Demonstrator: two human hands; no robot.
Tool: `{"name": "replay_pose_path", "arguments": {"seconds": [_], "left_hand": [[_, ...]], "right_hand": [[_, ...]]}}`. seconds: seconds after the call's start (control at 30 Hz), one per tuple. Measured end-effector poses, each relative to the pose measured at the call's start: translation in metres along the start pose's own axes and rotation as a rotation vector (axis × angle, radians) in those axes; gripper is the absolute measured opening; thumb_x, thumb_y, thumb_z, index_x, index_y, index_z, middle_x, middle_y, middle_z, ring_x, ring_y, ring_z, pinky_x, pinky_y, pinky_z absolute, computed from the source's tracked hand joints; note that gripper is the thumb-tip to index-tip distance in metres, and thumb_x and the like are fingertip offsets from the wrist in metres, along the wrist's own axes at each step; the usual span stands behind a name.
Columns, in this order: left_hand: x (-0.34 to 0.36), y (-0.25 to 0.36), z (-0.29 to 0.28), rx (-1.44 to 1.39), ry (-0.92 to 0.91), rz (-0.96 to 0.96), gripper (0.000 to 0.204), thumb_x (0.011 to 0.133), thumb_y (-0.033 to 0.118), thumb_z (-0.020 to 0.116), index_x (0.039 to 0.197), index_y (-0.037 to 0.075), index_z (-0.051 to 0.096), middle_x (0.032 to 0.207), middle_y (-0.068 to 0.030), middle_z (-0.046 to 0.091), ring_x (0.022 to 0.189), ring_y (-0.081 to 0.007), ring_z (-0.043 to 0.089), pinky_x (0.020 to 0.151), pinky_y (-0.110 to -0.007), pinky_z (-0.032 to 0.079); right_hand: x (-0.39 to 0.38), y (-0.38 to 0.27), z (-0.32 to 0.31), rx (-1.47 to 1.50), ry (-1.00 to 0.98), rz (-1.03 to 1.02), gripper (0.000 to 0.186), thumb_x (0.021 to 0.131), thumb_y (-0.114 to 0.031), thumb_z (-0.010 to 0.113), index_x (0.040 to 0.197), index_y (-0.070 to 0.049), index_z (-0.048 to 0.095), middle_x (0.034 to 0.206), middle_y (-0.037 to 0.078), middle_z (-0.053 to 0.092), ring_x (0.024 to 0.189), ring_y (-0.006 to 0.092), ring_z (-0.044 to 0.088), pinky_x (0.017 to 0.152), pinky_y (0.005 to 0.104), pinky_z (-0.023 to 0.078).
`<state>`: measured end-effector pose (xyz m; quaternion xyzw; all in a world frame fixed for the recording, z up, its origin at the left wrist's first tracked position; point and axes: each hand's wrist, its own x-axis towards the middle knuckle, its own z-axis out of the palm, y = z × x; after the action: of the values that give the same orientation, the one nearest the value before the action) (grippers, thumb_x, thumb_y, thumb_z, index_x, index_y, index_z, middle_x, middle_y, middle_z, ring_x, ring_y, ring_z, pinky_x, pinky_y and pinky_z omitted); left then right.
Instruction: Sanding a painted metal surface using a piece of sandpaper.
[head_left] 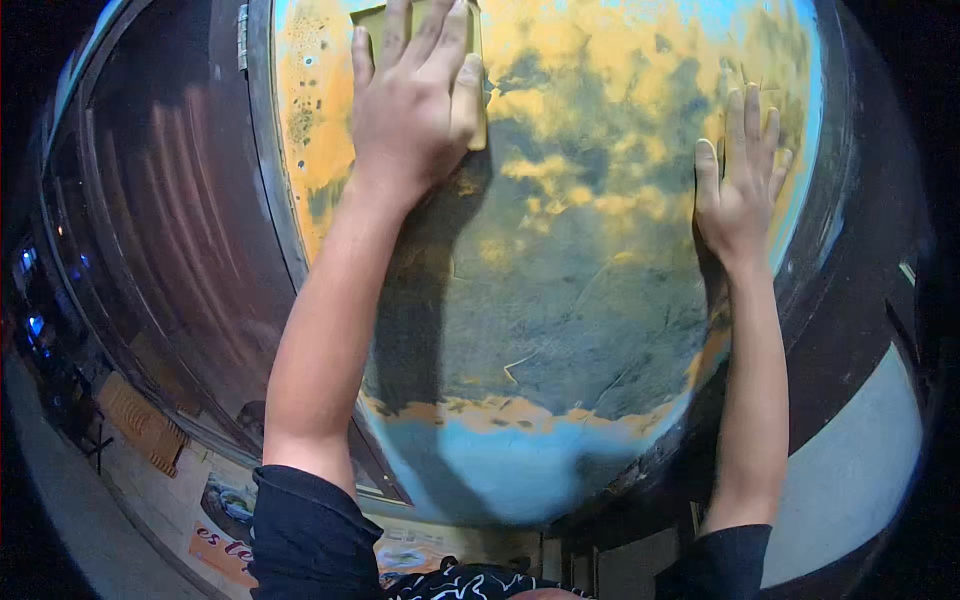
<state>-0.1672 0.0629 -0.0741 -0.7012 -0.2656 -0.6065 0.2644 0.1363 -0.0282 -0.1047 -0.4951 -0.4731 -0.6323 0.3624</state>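
Observation:
In front of me stands a large upright panel (560, 300), patchy yellow and grey-green, with a light blue band (490, 470) along its bottom. My left hand (415, 110) is high on its left side, fingers spread over a flat yellow rectangular sheet (477, 125) that looks like sandpaper. That hand presses the sheet to the surface, its thumb lying along the right edge. My right hand (745, 195) is on the panel's right side, its fingers stretched out and apart, with nothing held. The top of the sheet partly runs out of view.
A hinge (243, 38) and a dark frame run down the panel's left side, beside a dark brown surface (180, 200). At the lower left are a brown slatted object (143, 425) and a printed sheet (222, 520). A pale surface (850, 480) shows at the lower right.

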Motion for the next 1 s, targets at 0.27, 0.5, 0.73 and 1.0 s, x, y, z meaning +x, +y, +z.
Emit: {"name": "replay_pose_path", "arguments": {"seconds": [0.27, 0.5, 0.73, 1.0], "left_hand": [[-0.006, -0.042, -0.003, 0.059, 0.121, 0.143, 0.049, 0.095, 0.027, 0.041, 0.139, 0.005, 0.045, 0.148, -0.0095, 0.040, 0.142, -0.0333, 0.024, 0.115, -0.051, 0.014], [-0.030, -0.062, -0.004, 0.104, 0.138, 0.258, 0.048, 0.094, 0.027, 0.044, 0.138, 0.010, 0.047, 0.147, -0.0061, 0.042, 0.141, -0.0331, 0.028, 0.113, -0.053, 0.016], [-0.037, -0.092, -0.009, 0.132, 0.178, 0.238, 0.047, 0.094, 0.027, 0.044, 0.137, 0.009, 0.049, 0.146, -0.0065, 0.043, 0.141, -0.0320, 0.028, 0.114, -0.053, 0.015], [-0.029, -0.096, -0.021, 0.049, 0.116, 0.139, 0.048, 0.092, 0.026, 0.044, 0.135, 0.003, 0.049, 0.146, -0.0090, 0.042, 0.141, -0.0339, 0.027, 0.114, -0.053, 0.016]], "right_hand": [[0.020, -0.065, 0.008, 0.044, 0.010, -0.037, 0.061, 0.093, -0.046, 0.046, 0.148, -0.024, 0.033, 0.157, 0.000, 0.022, 0.144, 0.0327, 0.016, 0.111, 0.0644, 0.008], [0.034, -0.130, 0.008, 0.083, 0.002, -0.049, 0.059, 0.095, -0.043, 0.046, 0.147, -0.019, 0.034, 0.156, 0.000, 0.023, 0.144, 0.0326, 0.017, 0.110, 0.0653, 0.007], [0.041, -0.157, 0.012, 0.119, 0.039, -0.060, 0.061, 0.094, -0.045, 0.046, 0.148, -0.019, 0.033, 0.156, 0.000, 0.024, 0.144, 0.0326, 0.018, 0.110, 0.0660, 0.008], [0.045, -0.176, 0.010, 0.107, 0.041, -0.058, 0.062, 0.093, -0.045, 0.049, 0.148, -0.020, 0.033, 0.155, -0.002, 0.026, 0.143, 0.0291, 0.021, 0.111, 0.0625, 0.011]]}}
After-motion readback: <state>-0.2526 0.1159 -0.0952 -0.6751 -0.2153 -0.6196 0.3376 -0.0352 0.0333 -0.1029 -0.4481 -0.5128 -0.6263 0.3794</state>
